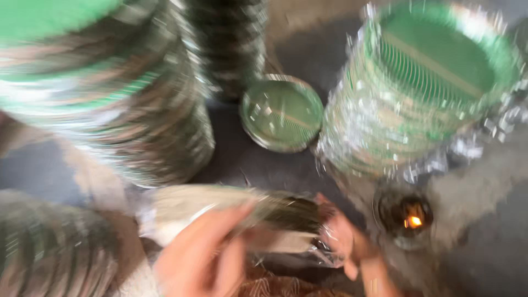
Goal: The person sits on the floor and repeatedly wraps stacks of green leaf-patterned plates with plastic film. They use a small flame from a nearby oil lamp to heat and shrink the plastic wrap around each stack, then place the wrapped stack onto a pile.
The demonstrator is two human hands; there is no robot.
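Two hands are low in the view, both on one wrapped bundle of plates lying on its side across the person's lap. The left hand is laid over the bundle's near side, fingers spread along it and gripping. The right hand pinches the bundle's right end, where the clear wrap bunches. It's all badly blurred, so the finer finger positions can't be made out.

Just beside the right hand sits a small dark pot with a little orange flame burning inside it. At the lower left corner there's another stack of silvery plates, close to the left arm.

Further back, a single green plate with a silver rim lies flat on the dark floor, between two tall stacks. The left stack towers high, and the right stack leans, its green top face tilted toward us, loose wrap trailing around it.
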